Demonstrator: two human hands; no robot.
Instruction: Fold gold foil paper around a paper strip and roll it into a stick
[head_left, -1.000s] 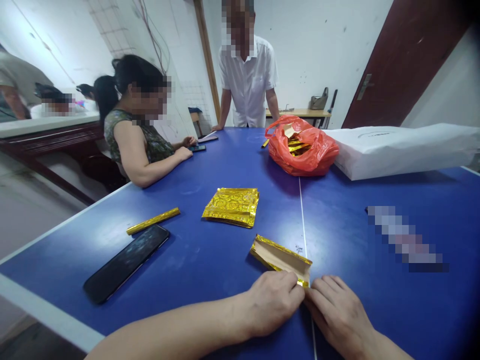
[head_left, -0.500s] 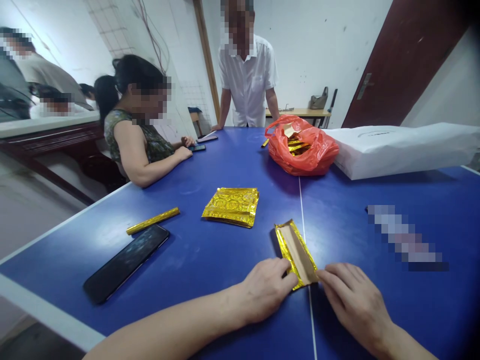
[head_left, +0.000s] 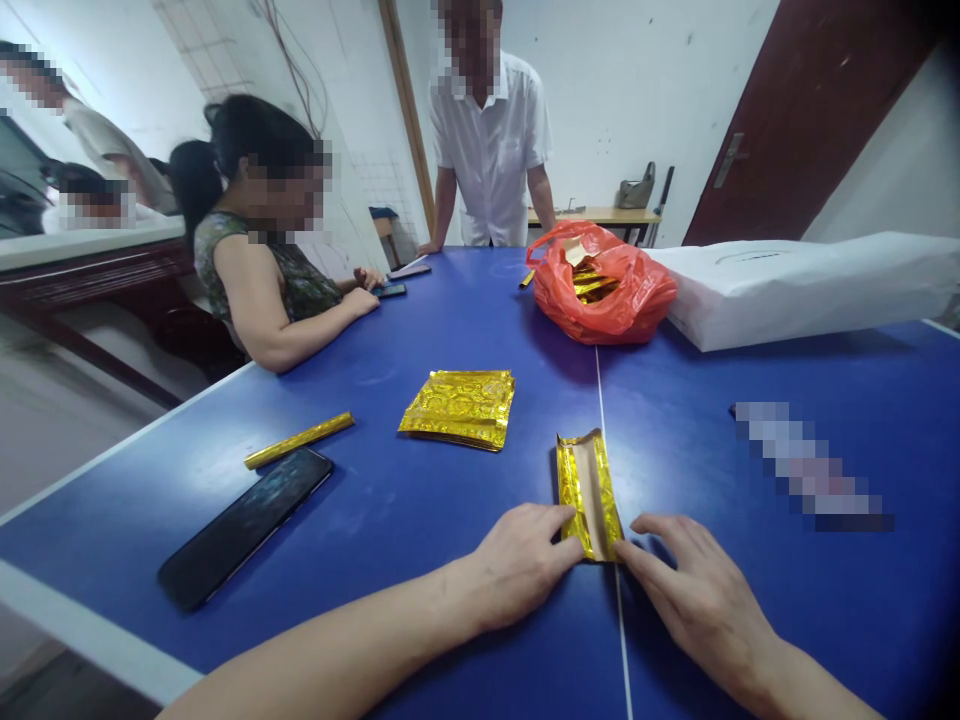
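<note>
Along the worktop's white centre line (head_left: 604, 440), a folded gold foil strip (head_left: 590, 497) lies between my hands; my left hand (head_left: 517, 565) and right hand (head_left: 694, 590), fingers open, both touch its lower end.

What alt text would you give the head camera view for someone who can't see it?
A left hand and right hand flank a narrow folded gold-foil strip with tan paper inside on a blue table-tennis table, with a stack of gold foil sheets beyond.

Your gold foil strip (head_left: 589, 495) swung from slanted to pointing straight ahead, your left hand (head_left: 517, 565), right hand (head_left: 694, 590) drawn in against its near end
</note>
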